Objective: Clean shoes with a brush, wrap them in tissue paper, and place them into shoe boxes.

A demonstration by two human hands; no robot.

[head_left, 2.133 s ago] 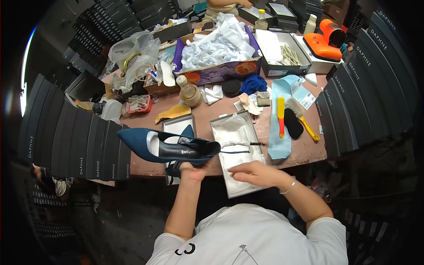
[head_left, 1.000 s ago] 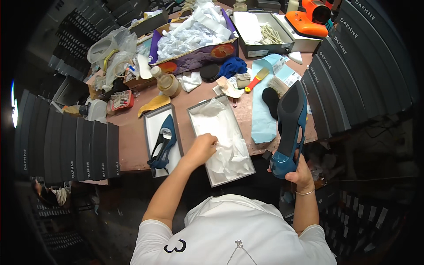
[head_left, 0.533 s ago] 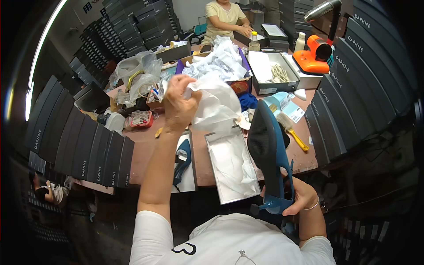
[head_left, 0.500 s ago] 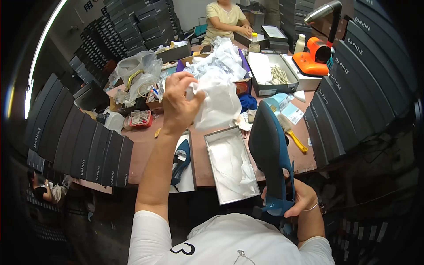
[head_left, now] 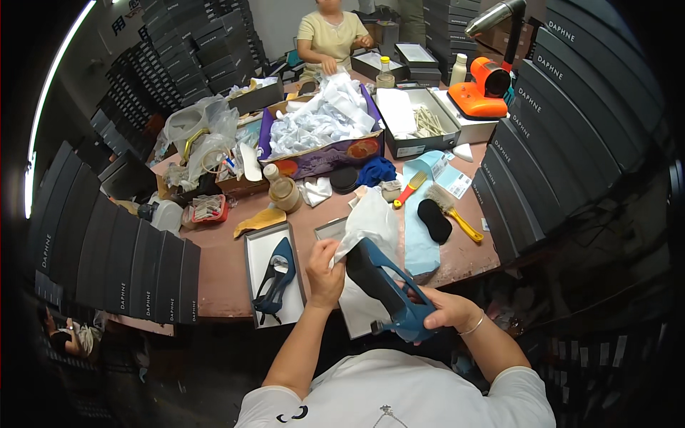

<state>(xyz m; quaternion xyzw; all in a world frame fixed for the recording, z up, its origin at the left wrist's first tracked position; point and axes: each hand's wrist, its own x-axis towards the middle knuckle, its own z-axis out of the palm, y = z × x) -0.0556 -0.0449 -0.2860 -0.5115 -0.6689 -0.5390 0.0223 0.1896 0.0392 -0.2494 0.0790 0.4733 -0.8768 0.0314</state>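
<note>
My right hand (head_left: 446, 312) grips a dark teal heeled shoe (head_left: 385, 287) by its heel end, its black sole turned up and its toe pointing away from me. In my left hand (head_left: 325, 274) a sheet of white tissue paper (head_left: 372, 220) is pinched beside the shoe's toe. The paper hangs behind the toe, above a shoebox (head_left: 359, 308) that the shoe and paper partly cover. To the left, a matching teal shoe (head_left: 275, 277) lies on its side in a white-lined box part (head_left: 250, 285).
A purple carton (head_left: 314, 165) of crumpled paper stands mid-table. Right of it lie a yellow-handled brush (head_left: 465, 225), a black pad (head_left: 434, 221) and an orange heat tool (head_left: 479, 93). A glass jar (head_left: 284, 191) stands left. Dark shoebox stacks (head_left: 118, 260) flank the table; a person (head_left: 332, 39) works opposite.
My left hand has come down and toward me with the tissue paper, to the shoe's toe. My right hand has moved left, tilting the shoe lower. The person opposite now reaches toward the paper carton.
</note>
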